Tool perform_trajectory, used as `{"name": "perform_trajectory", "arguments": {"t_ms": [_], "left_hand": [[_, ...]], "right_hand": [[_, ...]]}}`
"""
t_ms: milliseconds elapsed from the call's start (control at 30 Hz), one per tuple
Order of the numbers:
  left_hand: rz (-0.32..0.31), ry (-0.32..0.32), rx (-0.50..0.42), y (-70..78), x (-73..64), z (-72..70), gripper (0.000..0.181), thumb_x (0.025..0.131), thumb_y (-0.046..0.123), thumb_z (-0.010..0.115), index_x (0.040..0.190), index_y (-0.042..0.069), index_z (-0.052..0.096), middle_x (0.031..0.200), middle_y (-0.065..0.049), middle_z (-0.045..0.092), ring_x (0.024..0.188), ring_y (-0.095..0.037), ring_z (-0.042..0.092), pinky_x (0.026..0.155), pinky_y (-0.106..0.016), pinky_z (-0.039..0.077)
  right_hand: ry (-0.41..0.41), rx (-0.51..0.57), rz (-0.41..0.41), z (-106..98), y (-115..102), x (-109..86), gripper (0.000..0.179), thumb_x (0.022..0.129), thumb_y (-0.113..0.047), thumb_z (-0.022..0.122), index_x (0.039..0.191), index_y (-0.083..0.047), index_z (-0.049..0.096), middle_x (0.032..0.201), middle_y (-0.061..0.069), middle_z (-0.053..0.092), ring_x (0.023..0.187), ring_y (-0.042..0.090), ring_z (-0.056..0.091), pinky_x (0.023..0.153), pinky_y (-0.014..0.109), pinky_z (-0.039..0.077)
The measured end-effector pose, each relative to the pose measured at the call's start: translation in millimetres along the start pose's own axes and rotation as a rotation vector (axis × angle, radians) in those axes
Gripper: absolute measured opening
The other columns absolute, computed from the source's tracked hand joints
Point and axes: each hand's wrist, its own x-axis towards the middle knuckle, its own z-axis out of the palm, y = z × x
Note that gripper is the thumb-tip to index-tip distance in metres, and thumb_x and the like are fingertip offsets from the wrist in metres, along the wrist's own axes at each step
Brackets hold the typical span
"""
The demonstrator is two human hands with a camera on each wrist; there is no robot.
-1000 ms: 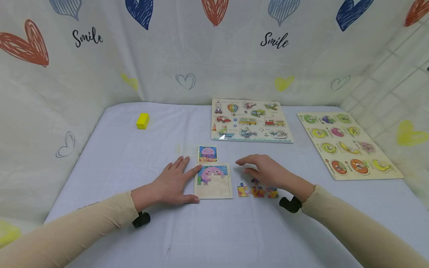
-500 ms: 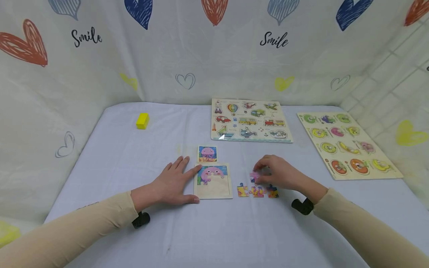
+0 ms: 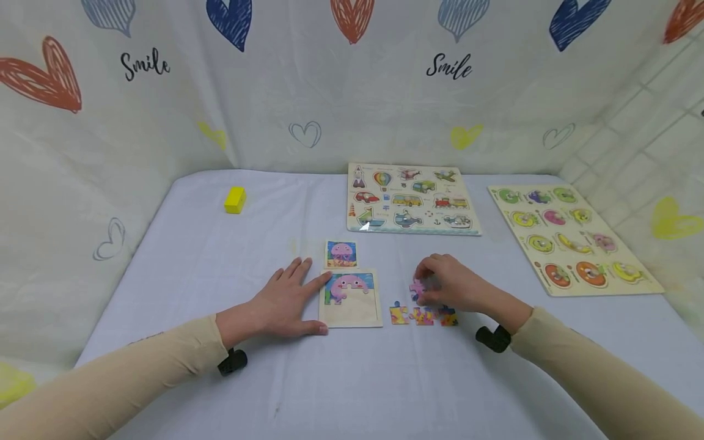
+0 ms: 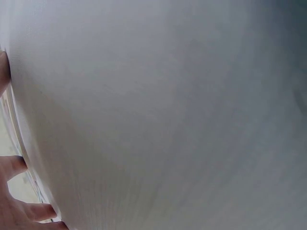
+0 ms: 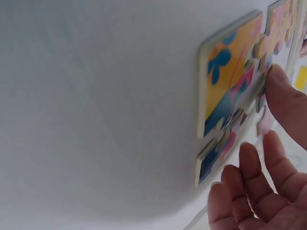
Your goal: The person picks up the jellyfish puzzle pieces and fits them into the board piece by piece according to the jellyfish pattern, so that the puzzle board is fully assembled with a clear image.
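My left hand [image 3: 269,308] lies with fingers spread on the cloth, its index finger and thumb touching the left edge of a small wooden puzzle tray [image 3: 363,315]. The tray's upper part holds fitted pieces [image 3: 348,282] showing a pink octopus head; bare wood shows below. To the right, my right hand [image 3: 453,286] pinches a pink puzzle piece [image 3: 416,289] between thumb and index finger, low over the table. Right below it lie several loose yellow-orange puzzle pieces [image 3: 423,316]. The right wrist view shows a corner piece [image 5: 223,76] close beside the thumb [image 5: 283,98].
A small octopus picture card [image 3: 341,254] touches the tray's far edge. Farther back lie a vehicle puzzle board [image 3: 412,211] and, to the right, a fruit puzzle board [image 3: 566,256]. A yellow block [image 3: 234,200] stands at the back left of the white-clothed table [image 3: 220,256].
My right hand has moved right and down from above the loose pieces, and its thumb and index finger have closed on the pink piece. The left hand stays in place.
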Motion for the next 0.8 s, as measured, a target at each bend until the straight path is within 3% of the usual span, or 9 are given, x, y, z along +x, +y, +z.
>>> {"name": "perform_trajectory", "arguments": {"t_ms": [233, 467, 633, 800], "left_hand": [[-0.001, 0.008, -0.007, 0.9, 0.1, 0.9, 0.1, 0.083, 0.066, 0.072, 0.162, 0.019, 0.032, 0.167, -0.026, 0.021, 0.154, -0.048, 0.02, 0.118, -0.07, 0.026], [-0.008, -0.001, -0.001, 1.5, 0.6, 0.7, 0.099, 0.084, 0.066, 0.071, 0.162, 0.02, 0.031, 0.168, -0.026, 0.019, 0.156, -0.048, 0.017, 0.119, -0.069, 0.024], [-0.009, -0.001, -0.001, 1.8, 1.3, 1.4, 0.099, 0.083, 0.066, 0.071, 0.162, 0.02, 0.031, 0.168, -0.025, 0.019, 0.155, -0.048, 0.017, 0.119, -0.07, 0.024], [-0.01, 0.002, 0.0, 1.9, 1.0, 1.5, 0.1, 0.083, 0.066, 0.072, 0.162, 0.02, 0.031, 0.168, -0.026, 0.019, 0.155, -0.048, 0.017, 0.119, -0.069, 0.024]], "right_hand": [[-0.015, 0.15, 0.038, 2.3, -0.2, -0.3, 0.034, 0.084, -0.015, 0.085, 0.106, -0.013, 0.059, 0.096, 0.0, 0.066, 0.09, 0.017, 0.059, 0.082, 0.034, 0.052], [0.011, 0.24, 0.004, 4.3, -2.3, 2.4, 0.015, 0.093, -0.012, 0.075, 0.104, -0.014, 0.066, 0.091, 0.0, 0.069, 0.08, 0.016, 0.059, 0.072, 0.027, 0.051], [0.041, 0.285, -0.002, 6.0, -11.1, 10.2, 0.008, 0.094, -0.014, 0.074, 0.101, -0.011, 0.073, 0.092, 0.0, 0.073, 0.082, 0.013, 0.063, 0.076, 0.026, 0.053], [0.016, 0.37, 0.056, 9.0, -27.2, 20.7, 0.013, 0.093, -0.02, 0.076, 0.098, -0.008, 0.074, 0.089, 0.001, 0.075, 0.081, 0.013, 0.065, 0.08, 0.03, 0.052]]}}
